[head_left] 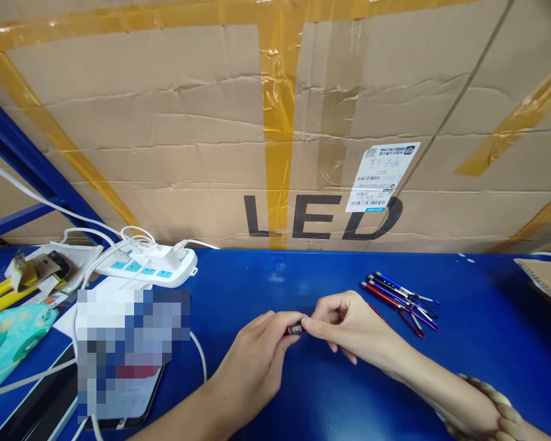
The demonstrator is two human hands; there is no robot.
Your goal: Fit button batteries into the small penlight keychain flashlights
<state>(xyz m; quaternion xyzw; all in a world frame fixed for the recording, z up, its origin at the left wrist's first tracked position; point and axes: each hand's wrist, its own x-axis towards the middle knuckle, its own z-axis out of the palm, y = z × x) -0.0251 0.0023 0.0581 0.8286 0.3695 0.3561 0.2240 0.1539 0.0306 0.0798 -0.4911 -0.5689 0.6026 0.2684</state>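
Note:
A small dark red cylinder (pixel 294 329) with pale print on its side is held between the fingers of my left hand (pixel 261 349). Most of it is hidden by the fingers. My right hand (pixel 344 321) is closed, its thumb and fingertips pinching at the cylinder's right end. Just to the right of that hand, several slim metallic pen-shaped tubes (pixel 397 297) in red, blue and purple lie on the blue table (pixel 321 392), with carabiner-like loops at their near ends. A thin red piece (pixel 377 313) shows partly behind my right hand.
A large taped cardboard box (pixel 202 141) marked LED stands behind the table. On the left are a white power strip (pixel 183 272) with cables, a phone (pixel 135 398), a teal patterned pouch (pixel 22 334) and yellow-handled tools (pixel 0 297). Another cardboard piece (pixel 544 278) sits at right.

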